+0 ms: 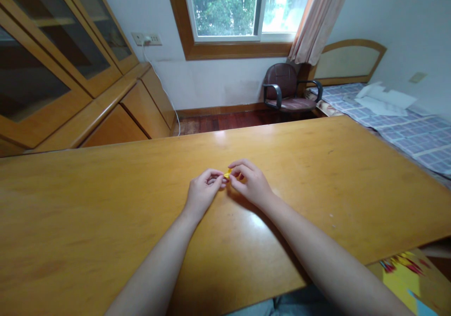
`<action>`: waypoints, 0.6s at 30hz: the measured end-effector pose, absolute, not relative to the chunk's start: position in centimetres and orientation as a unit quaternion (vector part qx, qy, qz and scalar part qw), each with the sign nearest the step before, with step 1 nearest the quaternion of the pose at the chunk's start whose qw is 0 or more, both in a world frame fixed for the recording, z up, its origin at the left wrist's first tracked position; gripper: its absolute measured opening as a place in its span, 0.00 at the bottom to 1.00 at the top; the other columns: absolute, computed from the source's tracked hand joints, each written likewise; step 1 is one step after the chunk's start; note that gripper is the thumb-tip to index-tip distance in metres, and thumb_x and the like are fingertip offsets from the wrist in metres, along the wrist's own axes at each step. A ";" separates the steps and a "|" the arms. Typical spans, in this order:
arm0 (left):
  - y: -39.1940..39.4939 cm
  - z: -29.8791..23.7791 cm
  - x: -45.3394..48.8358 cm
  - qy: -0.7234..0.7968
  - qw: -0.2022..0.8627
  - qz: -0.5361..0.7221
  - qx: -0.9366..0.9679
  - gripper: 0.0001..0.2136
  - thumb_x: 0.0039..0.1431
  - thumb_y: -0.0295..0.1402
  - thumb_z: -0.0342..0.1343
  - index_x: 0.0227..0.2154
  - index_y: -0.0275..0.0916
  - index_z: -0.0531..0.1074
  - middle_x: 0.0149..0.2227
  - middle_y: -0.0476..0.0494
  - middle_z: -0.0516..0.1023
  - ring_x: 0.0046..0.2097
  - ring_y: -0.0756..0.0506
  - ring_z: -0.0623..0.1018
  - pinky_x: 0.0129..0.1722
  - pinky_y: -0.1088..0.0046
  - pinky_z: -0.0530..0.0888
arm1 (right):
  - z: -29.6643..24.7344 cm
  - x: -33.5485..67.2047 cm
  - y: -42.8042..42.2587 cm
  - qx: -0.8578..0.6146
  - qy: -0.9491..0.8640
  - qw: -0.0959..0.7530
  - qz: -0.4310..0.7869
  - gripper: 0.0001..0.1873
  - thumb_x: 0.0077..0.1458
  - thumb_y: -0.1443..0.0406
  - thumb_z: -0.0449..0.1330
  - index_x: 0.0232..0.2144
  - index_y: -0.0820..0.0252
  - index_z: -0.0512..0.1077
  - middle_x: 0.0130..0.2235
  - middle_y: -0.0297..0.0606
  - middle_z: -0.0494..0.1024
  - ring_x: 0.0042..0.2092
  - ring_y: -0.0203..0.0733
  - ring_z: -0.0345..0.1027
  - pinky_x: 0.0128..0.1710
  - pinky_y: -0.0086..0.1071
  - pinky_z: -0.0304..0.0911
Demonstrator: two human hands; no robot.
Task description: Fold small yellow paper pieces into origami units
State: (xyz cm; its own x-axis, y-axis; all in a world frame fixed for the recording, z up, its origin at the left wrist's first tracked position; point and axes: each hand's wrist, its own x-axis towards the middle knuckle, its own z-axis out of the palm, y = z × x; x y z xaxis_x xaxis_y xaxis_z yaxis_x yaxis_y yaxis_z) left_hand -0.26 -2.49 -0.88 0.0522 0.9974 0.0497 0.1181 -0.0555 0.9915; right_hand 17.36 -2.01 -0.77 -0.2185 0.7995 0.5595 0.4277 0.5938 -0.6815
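Observation:
A small yellow piece of folded paper [227, 174] is held just above the wooden table [105, 203], between my two hands. My left hand [206, 189] pinches its left end between thumb and fingertips. From the other side, the curled fingers and thumb of my right hand [252, 182] close on its right part. Much of the piece is covered by fingertips, so its exact shape cannot be made out.
At the lower right, beside the table, lie yellow paper [401, 283] and several small red and yellow pieces [405, 262]. Beyond the table stand an armchair [287, 88], a bed [416, 132] with white sheets on it, and a glass-door cabinet [77, 90].

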 end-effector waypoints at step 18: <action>-2.3 -1.2 -0.4 0.502 0.429 0.464 0.591 0.07 0.54 0.36 0.61 0.32 0.38 0.75 0.30 0.46 0.83 0.32 0.46 0.84 0.38 0.71 0.81 | -0.4 17.7 -2.0 -0.385 -0.793 0.441 0.168 0.04 0.57 0.66 0.61 0.38 0.56 0.72 0.37 0.39 0.73 0.40 0.42 0.69 0.41 0.36 0.67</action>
State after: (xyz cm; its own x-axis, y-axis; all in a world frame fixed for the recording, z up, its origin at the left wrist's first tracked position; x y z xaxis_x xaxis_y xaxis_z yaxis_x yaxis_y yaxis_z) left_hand -0.44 -2.32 -1.25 0.0653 0.9908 0.1181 0.1944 -0.1287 0.9724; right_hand 17.66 -1.98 -0.35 -0.3158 0.7585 0.5700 0.4622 0.6476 -0.6057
